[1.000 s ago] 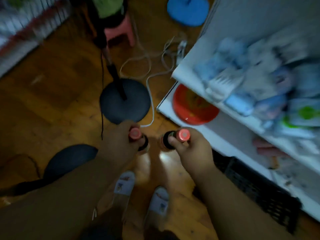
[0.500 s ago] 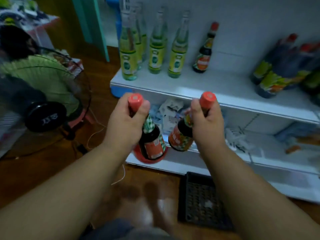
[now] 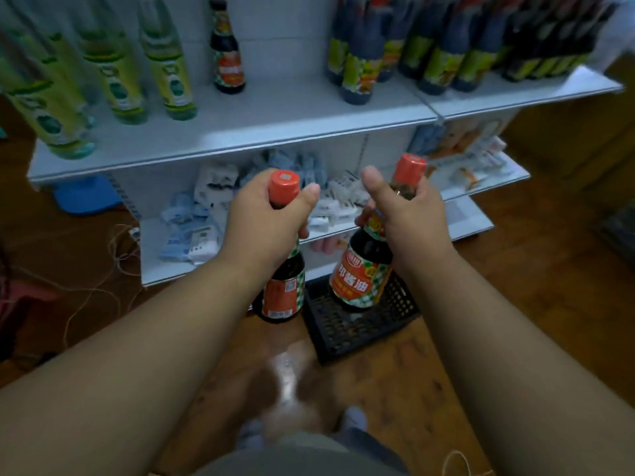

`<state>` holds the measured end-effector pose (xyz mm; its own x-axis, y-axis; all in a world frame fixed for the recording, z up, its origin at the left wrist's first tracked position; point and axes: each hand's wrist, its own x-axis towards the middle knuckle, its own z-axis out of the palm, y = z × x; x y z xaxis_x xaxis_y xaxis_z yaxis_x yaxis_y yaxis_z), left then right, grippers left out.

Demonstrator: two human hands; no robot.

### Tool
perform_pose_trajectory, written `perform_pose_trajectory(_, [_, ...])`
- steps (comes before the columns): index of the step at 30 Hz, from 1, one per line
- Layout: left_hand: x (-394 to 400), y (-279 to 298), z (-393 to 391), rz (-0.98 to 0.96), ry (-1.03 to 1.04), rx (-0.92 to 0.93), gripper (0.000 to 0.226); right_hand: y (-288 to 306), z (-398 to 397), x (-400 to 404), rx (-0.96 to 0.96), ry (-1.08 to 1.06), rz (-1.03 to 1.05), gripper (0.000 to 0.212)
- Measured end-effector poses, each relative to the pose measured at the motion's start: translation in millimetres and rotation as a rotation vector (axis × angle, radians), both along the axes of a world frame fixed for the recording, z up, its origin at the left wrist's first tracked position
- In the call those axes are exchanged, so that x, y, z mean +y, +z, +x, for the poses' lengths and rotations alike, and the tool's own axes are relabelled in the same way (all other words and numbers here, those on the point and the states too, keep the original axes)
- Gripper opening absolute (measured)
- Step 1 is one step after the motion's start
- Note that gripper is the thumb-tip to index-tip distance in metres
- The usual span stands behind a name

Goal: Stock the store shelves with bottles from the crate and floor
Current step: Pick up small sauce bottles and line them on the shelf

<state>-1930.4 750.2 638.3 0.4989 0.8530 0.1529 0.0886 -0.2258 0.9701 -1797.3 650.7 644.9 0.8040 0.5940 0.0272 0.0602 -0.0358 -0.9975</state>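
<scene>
Two dark glass sauce bottles with orange-red screw caps and red, green-checked labels now hang in the air in front of the white metal shelving; half a second ago they sat lower and closer together against the lower shelf, and a second ago they were down near the wooden floor. The lift suggests the carry is nearly over and placing comes next.

The left bottle [image 3: 282,290] hangs nearly upright, its base over the floor just left of the black plastic mesh crate [image 3: 360,324]. The right bottle [image 3: 364,276] tilts, cap leaning right and far, its base over the crate.

The left hand [image 3: 264,221] grips its bottle by the neck just below the cap, fingers curled round, thumb along the right side. The right hand [image 3: 409,214] grips the neck of its bottle likewise, thumb raised. Both forearms reach forward, wrists roughly level.

On the upper white shelf board [image 3: 261,132], one matching dark bottle with a red label [image 3: 227,60] stands far back, with bare board around it; this is probably the target. Tall green-labelled clear bottles [image 3: 165,73] stand to its left, dark bottles with yellow-green labels [image 3: 439,60] to its right.
</scene>
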Motion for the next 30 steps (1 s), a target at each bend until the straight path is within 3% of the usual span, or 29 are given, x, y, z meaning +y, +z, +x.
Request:
perform_pose_trajectory(6, [-59,12,69,-0.057,-0.141,0.011,0.016,7,65,-78,0.165,0.012,0.056,0.015])
perform_pose_trajectory(9, [-94,18,118,-0.075,-0.197,-0.03,0.007,14,114,-117,0.212,-0.003,0.128,0.016])
perform_pose_trajectory(12, [-131,25,169,-0.147,-0.213,-0.077,0.007,25,166,-153,0.163,-0.011,0.198,0.023])
perform_pose_trajectory(16, [-161,32,231,-0.308,-0.201,-0.172,0.022,43,222,-184,0.043,-0.067,0.26,0.024])
perform_pose_trajectory(20, [-165,43,271,-0.226,-0.11,-0.19,0.016,55,268,-180,-0.001,-0.073,0.246,0.024])
perform_pose_trajectory(26, [-136,64,304,-0.06,-0.058,-0.265,0.027,73,303,-144,-0.041,-0.075,0.292,0.025])
perform_pose_trajectory(30, [-111,85,317,-0.103,-0.061,-0.369,0.024,86,316,-116,-0.087,-0.014,0.305,0.022])
